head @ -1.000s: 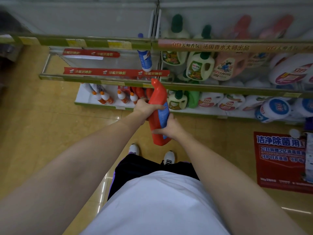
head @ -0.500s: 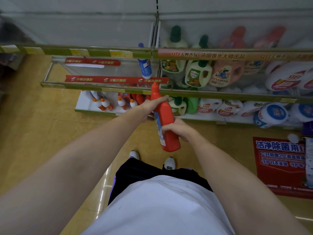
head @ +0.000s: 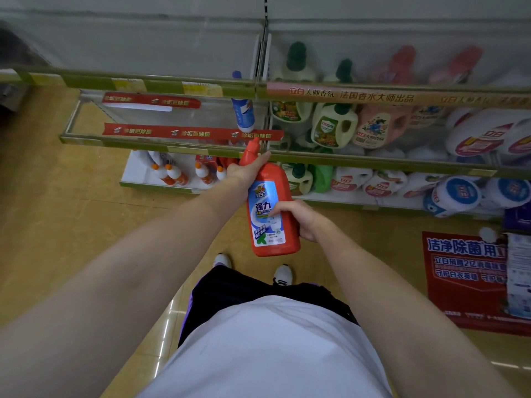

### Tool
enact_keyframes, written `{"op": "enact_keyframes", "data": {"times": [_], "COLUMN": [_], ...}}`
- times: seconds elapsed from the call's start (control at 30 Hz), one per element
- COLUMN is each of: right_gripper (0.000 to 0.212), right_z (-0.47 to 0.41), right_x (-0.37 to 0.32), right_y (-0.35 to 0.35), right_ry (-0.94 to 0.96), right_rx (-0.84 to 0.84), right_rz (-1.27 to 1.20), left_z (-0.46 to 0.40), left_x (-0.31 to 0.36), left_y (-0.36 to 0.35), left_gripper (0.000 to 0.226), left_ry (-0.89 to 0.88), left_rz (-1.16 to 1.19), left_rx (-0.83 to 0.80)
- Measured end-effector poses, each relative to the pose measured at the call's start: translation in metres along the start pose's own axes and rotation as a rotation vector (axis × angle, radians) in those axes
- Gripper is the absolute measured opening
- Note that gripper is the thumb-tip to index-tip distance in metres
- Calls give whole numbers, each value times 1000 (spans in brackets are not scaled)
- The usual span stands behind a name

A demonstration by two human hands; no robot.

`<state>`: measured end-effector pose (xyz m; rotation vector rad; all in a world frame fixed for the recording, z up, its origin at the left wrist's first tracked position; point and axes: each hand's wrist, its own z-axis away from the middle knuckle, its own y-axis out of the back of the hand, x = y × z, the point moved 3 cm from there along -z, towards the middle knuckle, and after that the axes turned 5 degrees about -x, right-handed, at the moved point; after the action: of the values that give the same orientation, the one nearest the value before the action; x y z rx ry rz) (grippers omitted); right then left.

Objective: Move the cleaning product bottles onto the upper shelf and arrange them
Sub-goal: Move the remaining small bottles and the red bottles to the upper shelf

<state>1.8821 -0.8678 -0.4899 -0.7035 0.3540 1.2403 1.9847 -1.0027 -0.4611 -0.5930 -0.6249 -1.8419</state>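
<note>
At twelve o'clock from the red bottle (head: 271, 208), which left hand (head: 244, 170) and right hand (head: 298, 218) both grip, the shelf rail (head: 172, 143) blocks; blue bottle (head: 242, 114) stands beyond.

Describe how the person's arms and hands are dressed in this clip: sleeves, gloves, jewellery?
Both arms are bare from the bottom edge of the picture to the wrist; no sleeve shows on either. The left hand and right hand wear no gloves, and no watch, bracelet or ring is visible. Below them are a white top, dark shorts with purple trim, and white shoes.
</note>
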Motion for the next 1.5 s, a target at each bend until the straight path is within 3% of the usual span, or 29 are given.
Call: {"op": "enact_keyframes", "data": {"times": [0.2, 0.37, 0.47, 0.63, 0.8, 0.97, 1.2, 1.5], "right_gripper": [30, 43, 32, 44, 58, 58, 81, 51], "right_z": [-1, 3, 11, 30, 68, 122, 194, 288], "right_x": [-9, -17, -31, -78, -145, -214, -291, -374], "right_y": [-2, 3, 7, 14, 26, 36, 43, 54], "right_ry": [48, 84, 148, 280, 469, 687, 975, 1254], "right_rx": [112, 141, 178, 219, 251, 305, 344, 406], "right_rz": [2, 14, -4, -8, -14, -47, -127, -251], "left_z": [2, 11, 25, 52, 89, 148, 261, 328], "left_x": [10, 23, 42, 100, 171, 245, 330, 407], "left_y": [4, -1, -10, -23, -42, -65, -98, -121], "left_gripper": [103, 103, 95, 72, 73, 61, 56, 55], "left_ry": [-44, -106, -188, -391, -595, -852, -1231, -1450], "left_rz": [-66, -113, -136, -215, -193, -197, -394, -182], "left_rx": [37, 18, 6, 55, 41, 40, 83, 5]}}
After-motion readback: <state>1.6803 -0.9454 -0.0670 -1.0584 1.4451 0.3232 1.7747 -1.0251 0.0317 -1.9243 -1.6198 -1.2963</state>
